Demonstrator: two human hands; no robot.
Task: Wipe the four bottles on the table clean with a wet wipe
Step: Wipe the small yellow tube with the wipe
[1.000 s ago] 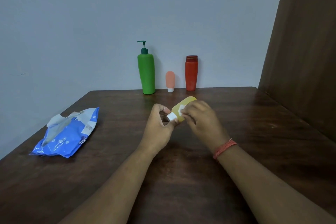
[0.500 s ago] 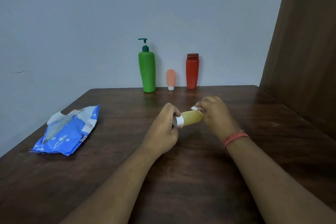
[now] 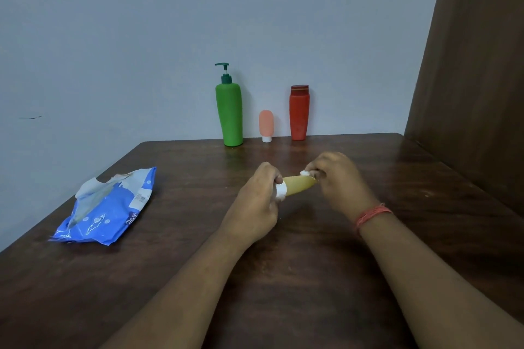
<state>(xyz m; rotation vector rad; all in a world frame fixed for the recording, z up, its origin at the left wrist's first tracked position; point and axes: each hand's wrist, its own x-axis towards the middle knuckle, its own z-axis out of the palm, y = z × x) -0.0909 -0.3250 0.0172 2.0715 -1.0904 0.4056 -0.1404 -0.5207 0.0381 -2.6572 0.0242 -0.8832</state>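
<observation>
Your left hand (image 3: 256,201) grips the yellow bottle (image 3: 299,185) by its cap; right hand (image 3: 337,178) fingers pinch the wet wipe (image 3: 305,173) against it — three bottles (image 3: 229,113) stand apparently unwiped.

Along the dark brown wooden table's (image 3: 283,278) far edge stand a green pump bottle with darker green pump (image 3: 229,116), a small peach tube with white cap (image 3: 266,125) and a red bottle (image 3: 299,113). Near the left edge lies a blue wipes pack with white dots (image 3: 109,207). The mustard-yellow tube (image 3: 299,185) has a white cap; the scrap (image 3: 304,173) on it looks white.

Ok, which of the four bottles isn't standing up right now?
The small yellow bottle, held sideways between both hands; the green pump bottle, peach tube and red bottle stand upright by the wall.
</observation>
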